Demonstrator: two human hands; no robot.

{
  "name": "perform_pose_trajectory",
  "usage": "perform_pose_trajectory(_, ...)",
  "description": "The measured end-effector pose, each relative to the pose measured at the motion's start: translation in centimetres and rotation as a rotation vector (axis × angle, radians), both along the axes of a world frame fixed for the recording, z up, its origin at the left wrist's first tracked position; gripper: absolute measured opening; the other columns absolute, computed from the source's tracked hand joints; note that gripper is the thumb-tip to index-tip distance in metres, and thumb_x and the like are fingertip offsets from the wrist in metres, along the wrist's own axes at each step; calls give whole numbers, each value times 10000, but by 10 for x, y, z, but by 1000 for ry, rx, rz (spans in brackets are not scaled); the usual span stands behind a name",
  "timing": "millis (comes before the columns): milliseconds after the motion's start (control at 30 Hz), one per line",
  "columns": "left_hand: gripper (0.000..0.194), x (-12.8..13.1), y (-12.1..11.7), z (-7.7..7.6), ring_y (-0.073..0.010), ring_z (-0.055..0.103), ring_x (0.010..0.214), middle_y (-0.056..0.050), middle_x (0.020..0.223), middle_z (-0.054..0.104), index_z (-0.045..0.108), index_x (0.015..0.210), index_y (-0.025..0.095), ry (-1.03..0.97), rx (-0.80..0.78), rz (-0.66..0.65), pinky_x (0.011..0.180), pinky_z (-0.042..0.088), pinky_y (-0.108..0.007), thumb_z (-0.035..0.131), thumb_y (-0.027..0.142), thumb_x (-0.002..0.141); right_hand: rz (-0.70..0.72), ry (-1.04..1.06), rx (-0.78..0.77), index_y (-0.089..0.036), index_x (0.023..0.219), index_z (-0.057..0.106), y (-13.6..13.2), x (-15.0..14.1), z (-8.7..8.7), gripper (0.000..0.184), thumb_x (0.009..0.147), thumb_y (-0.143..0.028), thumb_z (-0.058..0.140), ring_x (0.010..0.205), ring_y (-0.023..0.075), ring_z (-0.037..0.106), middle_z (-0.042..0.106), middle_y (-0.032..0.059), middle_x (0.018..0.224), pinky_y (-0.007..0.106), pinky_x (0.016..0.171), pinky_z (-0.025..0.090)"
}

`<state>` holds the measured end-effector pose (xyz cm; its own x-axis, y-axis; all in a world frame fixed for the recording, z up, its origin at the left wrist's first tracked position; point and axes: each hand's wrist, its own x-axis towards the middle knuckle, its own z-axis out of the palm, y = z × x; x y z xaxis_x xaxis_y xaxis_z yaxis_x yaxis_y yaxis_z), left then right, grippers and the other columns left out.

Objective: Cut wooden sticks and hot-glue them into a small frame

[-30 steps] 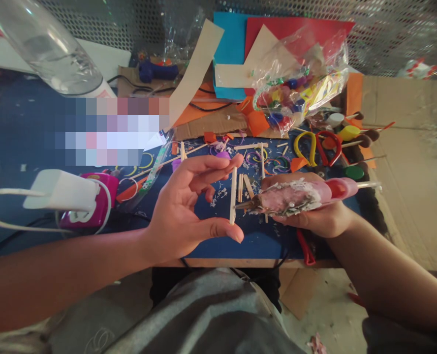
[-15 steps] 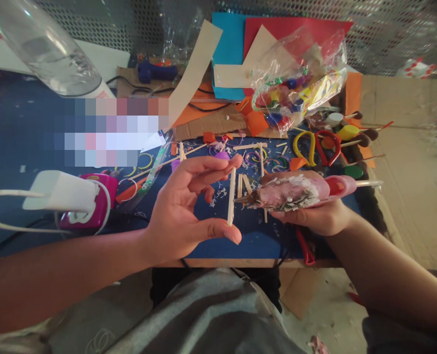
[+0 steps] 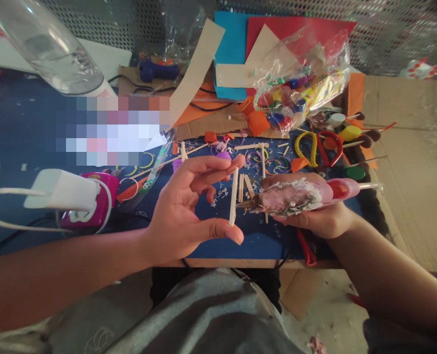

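Observation:
My left hand [image 3: 183,206] pinches a thin wooden stick [image 3: 234,195] upright between thumb and index fingertip, the other fingers loosely spread. My right hand [image 3: 316,216] grips a pink hot glue gun [image 3: 296,195] crusted with dried glue and scraps. The gun's nozzle points left and sits right beside the stick's lower half. A glue stick pokes out of the gun's back end at the right. Both hands hover over a blue work surface [image 3: 26,132].
Cut wooden sticks [image 3: 257,147], coloured rings and shavings litter the surface. A clear bag of coloured parts [image 3: 299,88] lies beyond, with coloured paper sheets [image 3: 233,34], red and yellow loops [image 3: 318,145], a clear bottle [image 3: 45,44], and a pink-and-white device [image 3: 74,196] at left.
The glue gun's nozzle dipped slightly and stays against the stick; both hands hold nearly the same pose.

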<state>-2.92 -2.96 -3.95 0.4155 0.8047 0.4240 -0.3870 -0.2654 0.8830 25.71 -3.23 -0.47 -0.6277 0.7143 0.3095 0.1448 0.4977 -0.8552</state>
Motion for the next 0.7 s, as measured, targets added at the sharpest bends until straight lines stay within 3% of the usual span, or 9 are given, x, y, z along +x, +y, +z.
perform_pose_trajectory(167, 922, 0, 1, -1, -396, 635, 1557, -11, 1527, 761, 715, 1457, 405, -28, -14, -1, 1325, 564, -563, 1129, 327, 637, 4, 40, 52, -285, 1148, 845, 0, 0, -2, 170, 996, -213, 823, 1012, 187, 848, 877, 9, 1104, 255, 973, 684)
perform_pose_trajectory(333, 932, 0, -1, 2, -425, 629, 1556, -41, 1527, 759, 713, 1453, 390, -8, -21, 6, 1321, 558, -616, 1133, 323, 624, -69, 11, 88, -307, 1163, 869, -1, 1, -4, 233, 953, -207, 875, 1039, 199, 858, 897, 3, 1129, 276, 1049, 671)
perform_pose_trajectory(533, 935, 1, -1, 3, -399, 654, 1537, -65, 1511, 763, 711, 1450, 352, -1, -11, 12, 1324, 556, -593, 1134, 290, 619, -57, 38, 108, -353, 1319, 844, -1, 2, -8, 341, 999, -234, 842, 1165, 188, 846, 890, -11, 1268, 252, 1112, 634)
perform_pose_trajectory(700, 966, 0, -1, 3, -425, 646, 1539, -45, 1522, 759, 718, 1449, 394, 1, -18, 21, 1315, 563, -621, 1146, 327, 586, -58, 20, 92, -368, 1361, 832, -1, 2, -8, 376, 1006, -244, 842, 1232, 202, 838, 878, -20, 1321, 281, 1180, 619)
